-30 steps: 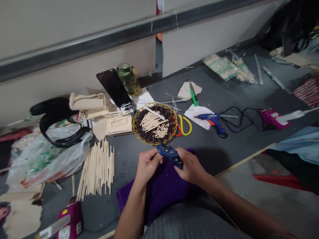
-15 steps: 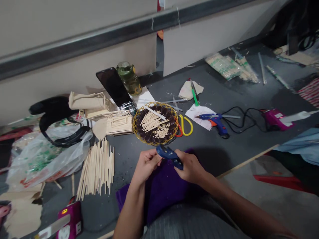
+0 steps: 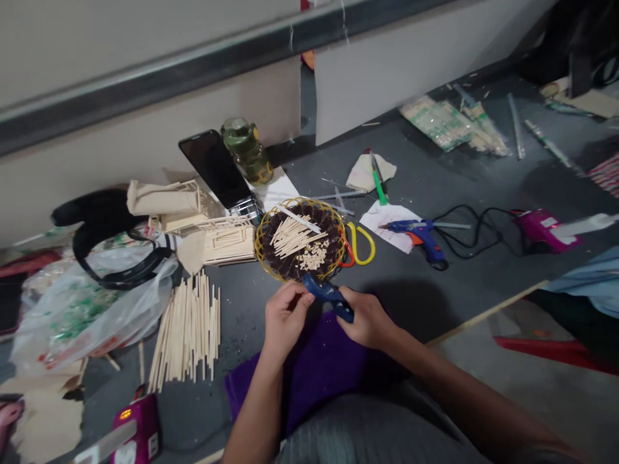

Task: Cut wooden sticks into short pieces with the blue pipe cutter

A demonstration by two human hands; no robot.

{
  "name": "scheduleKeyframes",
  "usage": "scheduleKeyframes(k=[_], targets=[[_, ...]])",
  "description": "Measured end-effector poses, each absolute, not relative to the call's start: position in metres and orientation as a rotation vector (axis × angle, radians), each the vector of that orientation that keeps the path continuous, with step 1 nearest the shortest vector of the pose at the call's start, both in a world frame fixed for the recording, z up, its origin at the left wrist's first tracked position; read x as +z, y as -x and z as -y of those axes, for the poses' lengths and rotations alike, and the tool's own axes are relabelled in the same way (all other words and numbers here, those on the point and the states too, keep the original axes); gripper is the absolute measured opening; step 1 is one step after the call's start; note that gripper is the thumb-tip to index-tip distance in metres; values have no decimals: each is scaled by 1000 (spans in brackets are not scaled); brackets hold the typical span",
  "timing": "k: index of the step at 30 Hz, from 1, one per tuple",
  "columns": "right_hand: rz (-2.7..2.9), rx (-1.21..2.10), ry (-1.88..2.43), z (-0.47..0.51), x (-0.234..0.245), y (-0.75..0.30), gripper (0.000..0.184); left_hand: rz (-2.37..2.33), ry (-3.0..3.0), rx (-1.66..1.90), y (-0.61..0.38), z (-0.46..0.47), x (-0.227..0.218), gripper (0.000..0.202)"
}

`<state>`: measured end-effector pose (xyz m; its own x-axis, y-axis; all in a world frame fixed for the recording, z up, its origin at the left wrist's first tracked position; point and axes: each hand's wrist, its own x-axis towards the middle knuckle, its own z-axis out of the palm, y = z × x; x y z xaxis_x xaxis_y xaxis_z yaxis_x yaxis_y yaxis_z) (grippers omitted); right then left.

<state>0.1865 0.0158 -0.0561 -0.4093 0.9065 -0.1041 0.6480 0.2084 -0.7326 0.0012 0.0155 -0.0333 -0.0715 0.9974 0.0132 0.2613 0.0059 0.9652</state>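
My right hand (image 3: pixel 366 316) is wrapped round the handles of a dark blue hand cutter (image 3: pixel 323 291), whose head points up and left. Close against that head, my left hand (image 3: pixel 289 316) is closed in a pinch; whatever sits between its fingers is too small and hidden to make out. Both hands are above a purple cloth (image 3: pixel 322 367) at the table's front edge. Just beyond them stands a round woven basket (image 3: pixel 261 258) with a yellow rim, holding short wooden sticks (image 3: pixel 294 237) and tiny cut wooden pieces (image 3: pixel 313 256).
Left lie long wooden sticks (image 3: pixel 188 328), a stick-built model (image 3: pixel 227 245) and a plastic bag (image 3: pixel 106 309). A phone (image 3: pixel 213 164) leans before a green bottle (image 3: pixel 247 151). Scissors (image 3: pixel 362 245) and a blue glue gun (image 3: pixel 420 238) with its cord lie right of the basket.
The cutter and both hands have shifted very slightly up, with the left hand still at the cutter's head. The camera view has moved a little; the table items look unchanged.
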Motion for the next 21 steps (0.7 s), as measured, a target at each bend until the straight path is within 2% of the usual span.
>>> scheduleKeyframes(k=[15, 21], targets=[[2237, 818, 1399, 0, -53, -187, 13, -1397, -1405, 1105, -1, -7, -25, 16], [2284, 828, 1449, -1, -48, -188, 16, -1300, -1225, 1038, 2, -7, -26, 26]])
